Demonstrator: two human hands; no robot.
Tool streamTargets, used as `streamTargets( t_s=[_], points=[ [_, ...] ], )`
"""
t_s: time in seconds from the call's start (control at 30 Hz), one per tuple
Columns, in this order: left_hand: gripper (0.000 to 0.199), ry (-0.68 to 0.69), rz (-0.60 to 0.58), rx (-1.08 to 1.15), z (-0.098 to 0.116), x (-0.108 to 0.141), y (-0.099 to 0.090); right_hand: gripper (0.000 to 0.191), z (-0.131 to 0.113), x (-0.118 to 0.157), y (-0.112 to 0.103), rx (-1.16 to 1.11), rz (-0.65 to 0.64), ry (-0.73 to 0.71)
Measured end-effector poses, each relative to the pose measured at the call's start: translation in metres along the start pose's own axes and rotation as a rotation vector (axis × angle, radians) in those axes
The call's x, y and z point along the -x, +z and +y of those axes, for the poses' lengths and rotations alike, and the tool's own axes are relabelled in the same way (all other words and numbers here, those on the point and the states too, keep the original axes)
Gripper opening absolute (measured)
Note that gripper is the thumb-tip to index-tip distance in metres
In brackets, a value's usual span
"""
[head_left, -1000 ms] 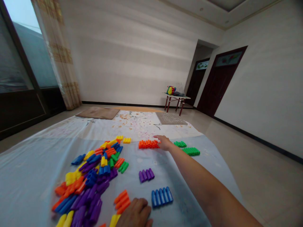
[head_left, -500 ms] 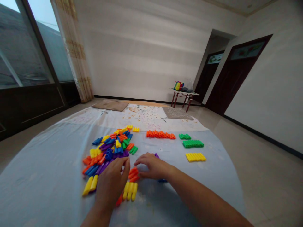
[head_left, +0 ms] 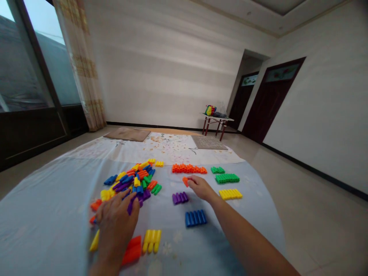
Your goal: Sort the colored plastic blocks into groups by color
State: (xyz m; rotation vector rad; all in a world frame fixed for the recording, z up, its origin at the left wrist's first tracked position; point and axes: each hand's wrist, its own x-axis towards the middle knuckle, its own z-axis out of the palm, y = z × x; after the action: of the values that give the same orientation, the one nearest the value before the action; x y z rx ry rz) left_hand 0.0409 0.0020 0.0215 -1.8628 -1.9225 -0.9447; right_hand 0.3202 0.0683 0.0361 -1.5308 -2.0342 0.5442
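Note:
My right hand [head_left: 199,187] pinches an orange plastic block [head_left: 185,181] above the cloth, just in front of a row of joined orange blocks [head_left: 189,168]. My left hand [head_left: 117,216] rests over the near side of a mixed pile of bullet-shaped plastic blocks [head_left: 137,180], fingers spread, a purple block [head_left: 130,206] beside its thumb and index finger. Whether it touches that block I cannot tell. Below my right hand lie a purple row [head_left: 180,198] and a blue row [head_left: 196,218]. Close to my left wrist are orange blocks [head_left: 132,250] and joined yellow blocks [head_left: 151,240].
On the right of the round cloth-covered table [head_left: 247,230] lie green blocks [head_left: 227,178] and a yellow row [head_left: 230,194]. Two mats, one brown [head_left: 128,134] and one patterned [head_left: 209,142], lie at the far edge. A small table [head_left: 217,118] with bags stands by the wall.
My right hand has moved away from the pile, forward and right, carrying an orange block. My left hand has shifted left and opened over the pile. The view has tilted up slightly.

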Motion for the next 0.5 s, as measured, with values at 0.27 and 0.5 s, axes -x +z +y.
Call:
streamTargets(
  t_s=[0.27, 0.5],
  points=[
    [0.042, -0.26, -0.049, -0.163, -0.029, -0.006, 0.007, 0.024, 0.06, -0.004, -0.006, 0.191, 0.077, 0.213],
    [0.055, -0.317, -0.254, -0.095, -0.057, -0.012, 0.015, 0.041, 0.063, 0.0, -0.005, 0.206, 0.13, 0.051]
  ],
)
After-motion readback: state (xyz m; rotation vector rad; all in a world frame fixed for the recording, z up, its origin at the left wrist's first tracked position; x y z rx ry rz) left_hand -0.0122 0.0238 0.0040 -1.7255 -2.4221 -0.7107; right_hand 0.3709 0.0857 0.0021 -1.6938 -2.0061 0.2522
